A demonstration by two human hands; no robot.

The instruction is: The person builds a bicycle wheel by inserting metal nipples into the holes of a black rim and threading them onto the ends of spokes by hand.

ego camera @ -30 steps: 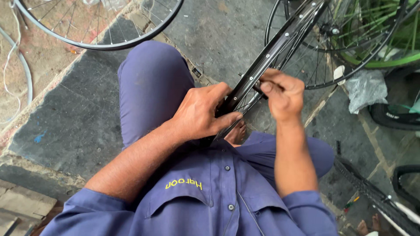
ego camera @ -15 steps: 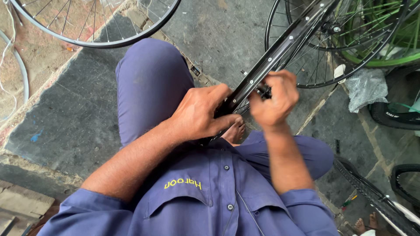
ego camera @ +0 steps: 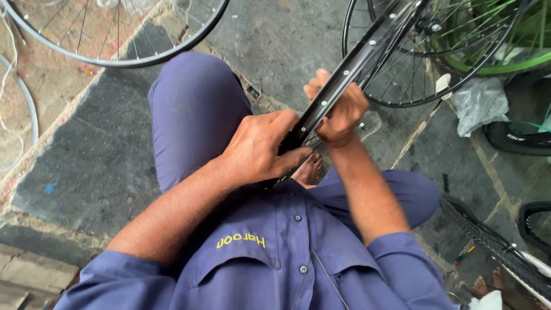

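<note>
While both hands grip, rim [ego camera: 350, 74] apparently slants upper-right.

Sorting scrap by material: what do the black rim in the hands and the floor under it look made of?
Black rim: probably painted or anodised metal, with a smooth sheen and small bright eyelets. Floor: dark matte stone or concrete slabs, rough with pale joints. Left hand and right hand grip the rim.

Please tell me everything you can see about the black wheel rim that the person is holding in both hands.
The black wheel rim looks like glossy dark metal, with small pale dots spaced along its edge and thin spokes running to a hub at the upper right. It is seen nearly edge-on, slanting from the person's lap up to the right. The left hand wraps its lower part; the right hand closes around it just above. Its lowest end is hidden by the left hand.
</note>
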